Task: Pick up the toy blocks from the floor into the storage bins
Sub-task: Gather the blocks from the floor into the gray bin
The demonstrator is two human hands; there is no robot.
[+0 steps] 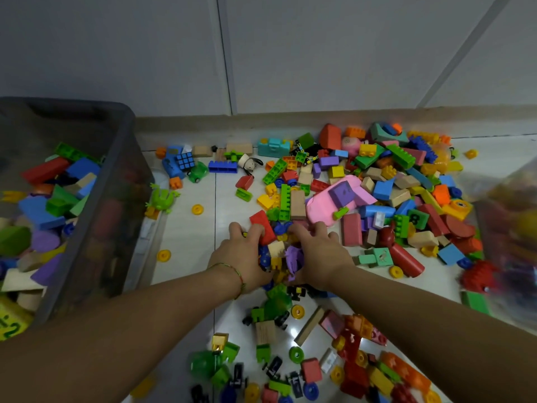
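Cupped a clump of small blocks (283,258) between the left hand (242,254) and the right hand (319,254), with the fingers of both curled over its far edge and the palms closing it in from either side. Kept this full two-handed hold low over the white tiled floor (189,234). Counted in that clump a purple piece (295,257), a pale wooden cube (276,248) and some yellow and blue bits. Could not tell whether lifted clear of the tiles or resting on them. Touched a red block (263,226) with the left fingertips. Wore a thin bracelet (236,273) on the left wrist.

Found the main heap of toy blocks (406,181) spread beyond and to the right of the hands, up to the foot of the grey wall (319,53), with a pink toy car (334,202) tilted on top just past the right hand. Saw more loose pieces (319,359) nearer, under the forearms. Noted a dark translucent storage bin (116,181) at the left, standing on the floor, already part-filled with blocks — red, blue, green, purple, wood. Spotted beside its wall a green frog toy (162,199), and farther back a small puzzle cube (185,160). Made out a yellow ring (197,209) on bare tile between bin and heap. Glimpsed a blurred shape (508,228) at the right edge, too smeared to name.
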